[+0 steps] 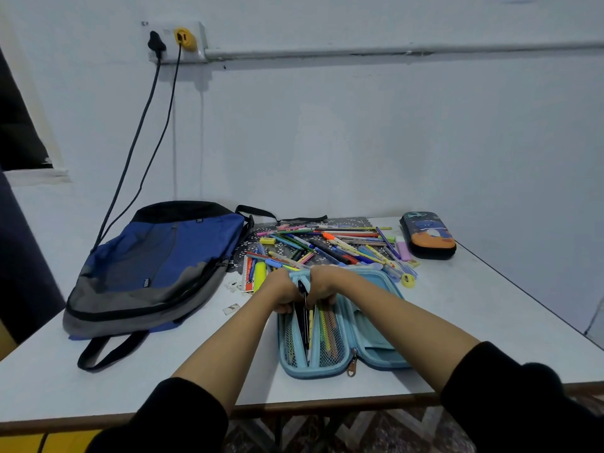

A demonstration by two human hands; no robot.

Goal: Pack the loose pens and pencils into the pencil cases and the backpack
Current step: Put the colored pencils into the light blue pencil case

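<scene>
- A white bench [474,305] stood against a pale wall, with two cables hanging from a wall socket [176,40].
- The left hand [281,291] had its fingers curled over the far end of the open light-blue pencil case [369,322].
- The right hand [323,286] sat just beside it, fingers curled down into the case; I could not tell what they held.
- A black pen [305,318] stood between the two hands, its lower end in the case's left pocket.
- The loose pens and pencils [327,246] lay heaped just beyond the fingers.
- The backpack [157,266] lay flat, well to their left.
- A dark pencil case [428,235] sat zipped, beyond and to their right.
</scene>
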